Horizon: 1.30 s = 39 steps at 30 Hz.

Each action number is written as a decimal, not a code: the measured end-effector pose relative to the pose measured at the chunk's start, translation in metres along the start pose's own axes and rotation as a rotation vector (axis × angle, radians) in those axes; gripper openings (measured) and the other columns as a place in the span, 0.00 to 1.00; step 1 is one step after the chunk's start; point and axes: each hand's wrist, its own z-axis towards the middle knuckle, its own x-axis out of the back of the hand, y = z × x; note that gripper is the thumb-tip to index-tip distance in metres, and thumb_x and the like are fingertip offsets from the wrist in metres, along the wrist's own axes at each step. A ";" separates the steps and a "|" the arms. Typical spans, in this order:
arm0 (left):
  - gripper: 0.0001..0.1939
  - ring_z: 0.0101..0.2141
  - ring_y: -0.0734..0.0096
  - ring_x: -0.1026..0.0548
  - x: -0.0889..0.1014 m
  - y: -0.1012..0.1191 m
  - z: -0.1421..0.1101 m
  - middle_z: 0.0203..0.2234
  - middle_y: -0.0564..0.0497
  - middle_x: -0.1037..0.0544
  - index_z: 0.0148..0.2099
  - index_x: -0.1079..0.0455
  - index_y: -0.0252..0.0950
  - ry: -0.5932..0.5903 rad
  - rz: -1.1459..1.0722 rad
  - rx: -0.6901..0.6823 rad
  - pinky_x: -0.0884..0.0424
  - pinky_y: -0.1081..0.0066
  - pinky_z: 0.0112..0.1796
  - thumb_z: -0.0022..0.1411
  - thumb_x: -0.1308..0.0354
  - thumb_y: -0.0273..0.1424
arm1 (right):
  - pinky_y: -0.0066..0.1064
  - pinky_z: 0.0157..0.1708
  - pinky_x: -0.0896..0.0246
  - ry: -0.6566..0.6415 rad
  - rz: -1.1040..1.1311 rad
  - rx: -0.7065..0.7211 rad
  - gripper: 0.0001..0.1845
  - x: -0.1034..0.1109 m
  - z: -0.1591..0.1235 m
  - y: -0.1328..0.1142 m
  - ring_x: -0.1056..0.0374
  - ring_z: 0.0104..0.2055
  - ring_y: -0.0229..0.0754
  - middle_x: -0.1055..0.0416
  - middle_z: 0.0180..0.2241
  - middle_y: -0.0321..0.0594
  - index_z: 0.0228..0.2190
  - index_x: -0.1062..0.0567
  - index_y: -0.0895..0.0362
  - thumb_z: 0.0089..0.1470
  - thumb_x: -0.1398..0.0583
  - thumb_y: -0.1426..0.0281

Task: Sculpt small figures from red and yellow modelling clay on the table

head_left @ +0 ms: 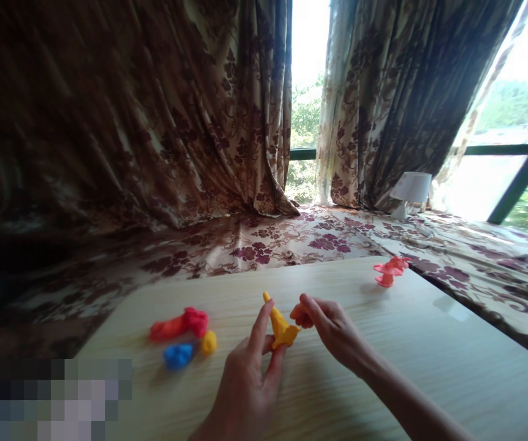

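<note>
My left hand (252, 373) is closed around a yellow piece of modelling clay (280, 327) above the table. The piece has a thin stem pointing up and away, and a wider, flared lower end. The forefinger lies along its stem, while the thumb and other fingers grip the wide end. Just right of it, my right hand (326, 321) is closed with its fingertips pinched together, close to the flared edge. Whether a bit of clay is between those fingertips, I cannot tell.
On the table (337, 392), left of my hands, lie red clay (181, 324), a blue lump (178, 356) and a small yellow lump (209, 343). A shaped pinkish-red clay piece (388, 271) stands near the far right corner. Beyond are a white lamp (411, 187) and patterned curtains (190, 110).
</note>
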 end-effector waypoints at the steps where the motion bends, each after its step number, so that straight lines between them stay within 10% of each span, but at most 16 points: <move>1: 0.31 0.35 0.68 0.25 0.001 -0.004 0.000 0.36 0.49 0.22 0.64 0.61 0.43 0.000 0.133 -0.133 0.31 0.66 0.39 0.62 0.52 0.30 | 0.27 0.30 0.42 -0.055 0.002 -0.011 0.23 0.001 0.001 -0.001 0.37 0.29 0.37 0.33 0.24 0.38 0.24 0.27 0.60 0.58 0.51 0.59; 5: 0.34 0.32 0.66 0.26 0.008 -0.010 0.003 0.35 0.47 0.23 0.65 0.70 0.41 -0.014 0.494 -0.423 0.31 0.65 0.34 0.63 0.56 0.26 | 0.27 0.34 0.42 -0.221 0.053 0.035 0.14 0.004 -0.001 -0.009 0.37 0.34 0.38 0.33 0.31 0.37 0.29 0.24 0.59 0.54 0.44 0.63; 18: 0.40 0.36 0.65 0.27 0.013 -0.016 0.005 0.37 0.49 0.24 0.65 0.74 0.41 -0.052 0.644 -0.288 0.32 0.64 0.38 0.59 0.54 0.21 | 0.27 0.36 0.43 -0.186 -0.145 0.164 0.05 -0.007 -0.005 -0.003 0.38 0.33 0.36 0.33 0.30 0.35 0.30 0.25 0.57 0.47 0.40 0.74; 29: 0.19 0.48 0.66 0.32 0.013 -0.025 0.010 0.46 0.45 0.28 0.51 0.34 0.34 -0.061 0.413 -0.014 0.35 0.62 0.50 0.57 0.54 0.24 | 0.25 0.31 0.46 -0.178 -0.421 0.158 0.04 0.001 -0.003 0.012 0.40 0.30 0.35 0.35 0.27 0.34 0.26 0.30 0.56 0.45 0.42 0.77; 39: 0.15 0.45 0.64 0.30 0.006 -0.022 0.009 0.42 0.45 0.25 0.44 0.29 0.35 -0.042 0.293 -0.007 0.34 0.61 0.48 0.55 0.51 0.24 | 0.22 0.25 0.49 -0.146 -0.453 0.174 0.03 -0.012 -0.004 0.012 0.42 0.25 0.32 0.35 0.23 0.32 0.22 0.29 0.58 0.41 0.39 0.76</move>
